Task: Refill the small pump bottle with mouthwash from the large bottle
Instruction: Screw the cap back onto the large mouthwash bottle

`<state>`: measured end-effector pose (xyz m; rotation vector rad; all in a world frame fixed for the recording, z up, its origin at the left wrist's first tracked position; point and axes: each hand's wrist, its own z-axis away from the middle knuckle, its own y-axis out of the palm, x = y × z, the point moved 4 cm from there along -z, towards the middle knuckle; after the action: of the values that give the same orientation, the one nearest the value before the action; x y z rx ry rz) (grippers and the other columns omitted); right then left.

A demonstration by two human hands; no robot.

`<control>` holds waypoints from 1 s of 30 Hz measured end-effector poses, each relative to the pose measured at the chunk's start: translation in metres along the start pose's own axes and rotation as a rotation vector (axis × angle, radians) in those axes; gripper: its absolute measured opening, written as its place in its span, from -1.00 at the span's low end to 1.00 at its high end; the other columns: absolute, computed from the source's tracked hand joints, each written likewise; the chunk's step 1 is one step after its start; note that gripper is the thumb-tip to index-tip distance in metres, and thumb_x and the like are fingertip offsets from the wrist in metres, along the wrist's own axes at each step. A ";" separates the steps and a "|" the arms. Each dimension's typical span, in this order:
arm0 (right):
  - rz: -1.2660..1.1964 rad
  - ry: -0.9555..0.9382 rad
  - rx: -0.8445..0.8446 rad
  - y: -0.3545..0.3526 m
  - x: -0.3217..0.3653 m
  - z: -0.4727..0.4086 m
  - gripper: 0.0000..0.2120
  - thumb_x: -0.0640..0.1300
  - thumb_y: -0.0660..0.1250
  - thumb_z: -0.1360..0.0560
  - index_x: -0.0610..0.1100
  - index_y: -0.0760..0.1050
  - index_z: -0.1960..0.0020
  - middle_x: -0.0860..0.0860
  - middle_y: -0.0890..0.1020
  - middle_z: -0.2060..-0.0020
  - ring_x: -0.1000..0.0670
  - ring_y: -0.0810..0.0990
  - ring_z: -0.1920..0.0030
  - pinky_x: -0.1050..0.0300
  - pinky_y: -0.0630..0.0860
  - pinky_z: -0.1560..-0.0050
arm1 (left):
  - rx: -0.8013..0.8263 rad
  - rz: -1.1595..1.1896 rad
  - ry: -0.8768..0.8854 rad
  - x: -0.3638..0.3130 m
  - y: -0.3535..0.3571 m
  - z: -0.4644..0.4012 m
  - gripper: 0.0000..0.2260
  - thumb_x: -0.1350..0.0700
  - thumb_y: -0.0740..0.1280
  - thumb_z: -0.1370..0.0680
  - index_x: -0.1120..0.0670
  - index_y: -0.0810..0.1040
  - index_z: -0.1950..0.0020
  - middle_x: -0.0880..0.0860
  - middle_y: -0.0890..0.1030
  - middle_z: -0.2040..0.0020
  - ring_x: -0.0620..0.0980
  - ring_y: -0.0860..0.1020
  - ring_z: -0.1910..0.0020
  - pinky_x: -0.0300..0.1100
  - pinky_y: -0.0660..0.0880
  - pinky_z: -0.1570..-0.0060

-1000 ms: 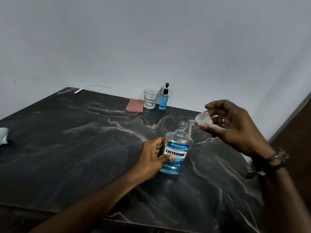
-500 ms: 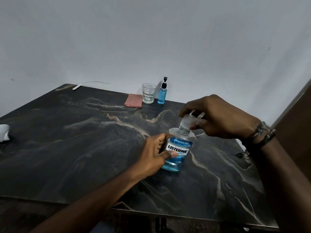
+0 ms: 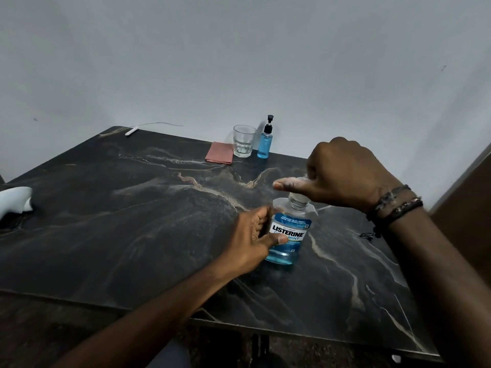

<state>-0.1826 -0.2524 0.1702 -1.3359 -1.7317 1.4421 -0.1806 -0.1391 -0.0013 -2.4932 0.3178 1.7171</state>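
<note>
Large bottle (image 3: 288, 229): standing upright on the dark marbled worktop (image 3: 132, 221), clear plastic with a blue LISTERINE label; blue liquid is filling only its lower part, the shoulders showing clear.
Left hand (image 3: 252, 240): its grip is wrapping the bottle's left side, thumb lying across the label front, fingers curling round the back, closed firmly on the body.
Right hand (image 3: 342, 176): hovering right over the bottle neck, knuckles up, thumb pointing left, fingers curled down; its grip is closing on a whitish cap (image 3: 300, 181) that is mostly hidden under the palm.
Cap and neck: the cap is sitting just above the clear threaded neck; whether it is touching the threads I cannot tell.
Wrist: dark bracelets (image 3: 396, 205) are circling the right wrist.
Pump bottle (image 3: 265, 142): standing well beyond both grips at the far worktop edge, small, clear, with a black pump head and nearly full of blue liquid.
Glass (image 3: 243, 140): standing just left of the pump bottle, clear.
Cloth (image 3: 219, 152): pinkish, folded, lying flat and touching the glass's left side.
Cable (image 3: 148, 127): white, lying at the far left corner, well away from the grips.
</note>
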 end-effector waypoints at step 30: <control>-0.707 0.124 0.003 0.031 -0.038 0.028 -0.40 0.34 0.42 -0.17 0.03 0.57 -0.10 0.07 0.68 0.25 0.13 0.64 0.28 0.19 0.58 0.20 | -0.063 0.095 -0.056 0.007 -0.007 0.000 -0.67 0.40 0.46 -0.44 0.18 0.56 -0.16 0.13 0.71 -0.07 -0.01 0.70 -0.03 -0.17 0.63 -0.04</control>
<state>-0.1807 -0.3000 0.1400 -0.6687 -1.8465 0.9323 -0.1764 -0.1334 -0.0077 -2.5060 0.3895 1.8572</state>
